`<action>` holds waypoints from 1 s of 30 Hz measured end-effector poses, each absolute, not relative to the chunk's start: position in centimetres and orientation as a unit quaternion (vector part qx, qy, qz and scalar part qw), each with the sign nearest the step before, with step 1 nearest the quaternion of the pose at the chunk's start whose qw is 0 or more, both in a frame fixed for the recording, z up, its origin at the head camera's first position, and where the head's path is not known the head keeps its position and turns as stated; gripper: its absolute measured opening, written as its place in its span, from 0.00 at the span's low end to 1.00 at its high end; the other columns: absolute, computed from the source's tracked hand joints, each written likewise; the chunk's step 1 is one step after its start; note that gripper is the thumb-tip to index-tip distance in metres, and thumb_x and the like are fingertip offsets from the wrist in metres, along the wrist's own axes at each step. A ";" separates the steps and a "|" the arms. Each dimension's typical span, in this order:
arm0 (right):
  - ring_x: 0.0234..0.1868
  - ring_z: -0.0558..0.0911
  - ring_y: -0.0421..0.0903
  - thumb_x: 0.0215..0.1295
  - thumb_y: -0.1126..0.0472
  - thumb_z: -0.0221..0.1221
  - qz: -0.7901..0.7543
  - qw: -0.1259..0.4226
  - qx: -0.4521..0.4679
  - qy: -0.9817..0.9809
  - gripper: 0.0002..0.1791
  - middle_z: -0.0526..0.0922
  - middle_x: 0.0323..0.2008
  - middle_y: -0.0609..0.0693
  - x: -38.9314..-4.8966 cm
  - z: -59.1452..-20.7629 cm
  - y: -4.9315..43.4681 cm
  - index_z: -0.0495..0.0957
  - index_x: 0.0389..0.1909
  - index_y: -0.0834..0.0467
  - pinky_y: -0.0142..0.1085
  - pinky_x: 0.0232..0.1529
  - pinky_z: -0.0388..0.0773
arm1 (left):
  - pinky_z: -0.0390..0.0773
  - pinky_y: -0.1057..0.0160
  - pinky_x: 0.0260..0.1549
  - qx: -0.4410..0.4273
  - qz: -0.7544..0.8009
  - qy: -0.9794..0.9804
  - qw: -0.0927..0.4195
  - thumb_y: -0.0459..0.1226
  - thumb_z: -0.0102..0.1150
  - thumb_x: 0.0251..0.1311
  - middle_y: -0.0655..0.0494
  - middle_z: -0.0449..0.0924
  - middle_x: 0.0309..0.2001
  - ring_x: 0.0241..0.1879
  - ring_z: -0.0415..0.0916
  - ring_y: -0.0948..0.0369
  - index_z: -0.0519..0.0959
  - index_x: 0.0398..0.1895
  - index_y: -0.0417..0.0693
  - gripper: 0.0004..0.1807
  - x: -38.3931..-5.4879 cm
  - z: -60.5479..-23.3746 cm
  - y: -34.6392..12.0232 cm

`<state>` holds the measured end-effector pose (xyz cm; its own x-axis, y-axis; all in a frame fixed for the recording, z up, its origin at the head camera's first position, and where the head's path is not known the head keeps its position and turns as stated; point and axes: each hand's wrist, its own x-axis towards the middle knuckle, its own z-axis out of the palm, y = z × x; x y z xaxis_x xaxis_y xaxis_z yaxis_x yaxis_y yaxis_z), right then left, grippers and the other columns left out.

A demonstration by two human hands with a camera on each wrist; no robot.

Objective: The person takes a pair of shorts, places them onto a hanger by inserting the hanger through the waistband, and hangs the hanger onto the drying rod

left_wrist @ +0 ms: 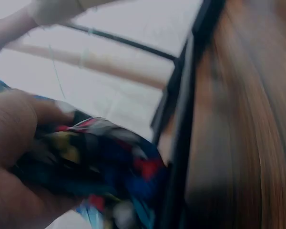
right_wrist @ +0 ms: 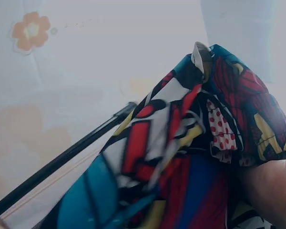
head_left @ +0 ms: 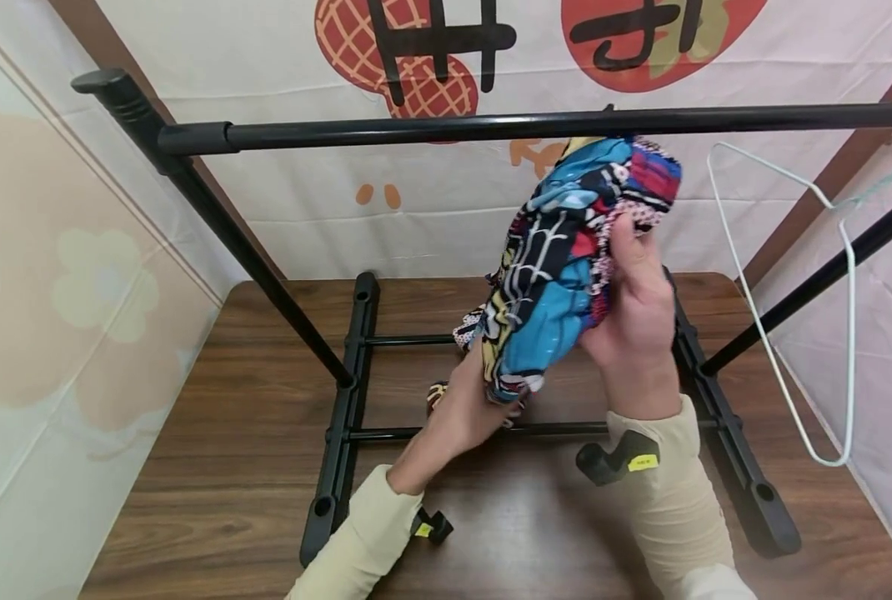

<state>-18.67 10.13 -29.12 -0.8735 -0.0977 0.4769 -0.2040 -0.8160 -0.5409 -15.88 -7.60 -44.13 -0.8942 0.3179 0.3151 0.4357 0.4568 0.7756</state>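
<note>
A bunched garment of thin cloth, patterned in blue, black, red and yellow, is held up between both hands, below and in front of a black rail. My left hand grips its lower end. Higher up on its right side, my right hand holds it with the thumb laid over the cloth. Blurred in the left wrist view, the cloth lies between thumb and fingers. The right wrist view has the cloth covering most of that hand's fingers. What kind of garment it is cannot be told.
The black rail of a clothes rack crosses above the hands, with slanted posts and black feet on a wood-grain surface. A pale wire hanger hangs at the right. Printed cloth walls stand behind and beside the rack.
</note>
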 end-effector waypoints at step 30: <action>0.48 0.85 0.46 0.76 0.58 0.60 0.733 -0.071 0.148 -0.660 0.16 0.76 0.56 0.53 -20.0 -29.3 13.4 0.73 0.61 0.50 0.37 0.45 0.88 | 0.74 0.44 0.70 -0.260 -0.426 -0.858 0.121 0.47 0.83 0.52 0.52 0.59 0.78 0.75 0.64 0.53 0.53 0.83 0.58 0.60 -12.8 -36.8 -12.4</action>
